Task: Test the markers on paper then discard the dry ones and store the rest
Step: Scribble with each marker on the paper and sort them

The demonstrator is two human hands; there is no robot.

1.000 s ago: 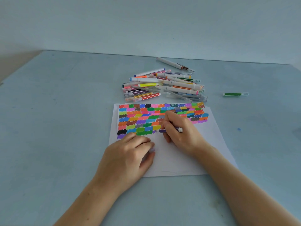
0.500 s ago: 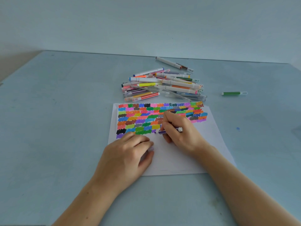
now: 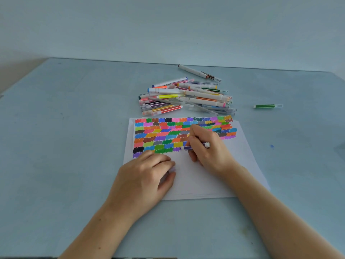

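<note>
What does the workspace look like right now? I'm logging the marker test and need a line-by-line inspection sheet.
Surface: pale blue table, small blue ink spot at right.
Job's things: white paper sheet, top part filled with coloured scribble patches; heap of capped markers behind it; purple striped marker, tip on the paper.
Clutter: lone green striped marker at right.
Grippers: right hand grips the purple marker; left hand rests on the paper, holding a pale cap.
Cables: nothing seen.
Surroundings: plain pale wall.
</note>
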